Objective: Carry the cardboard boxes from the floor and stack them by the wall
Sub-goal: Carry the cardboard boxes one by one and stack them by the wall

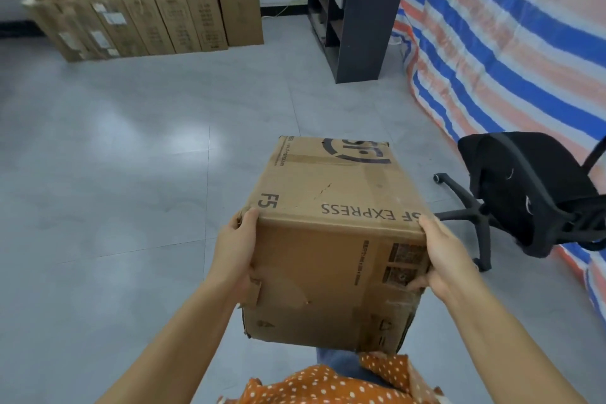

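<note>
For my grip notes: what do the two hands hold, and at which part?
Both hold one cardboard box at its near end: the left hand at the left edge, the right hand at the right edge, thumbs on the top.

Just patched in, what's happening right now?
A person is carrying a cardboard box with both hands: the left hand grips its left near corner and the right hand its right one. The box is off the floor, held in front of the body. A stack of boxes stands by the far wall ahead to the left. An office chair stands to the right.
</note>
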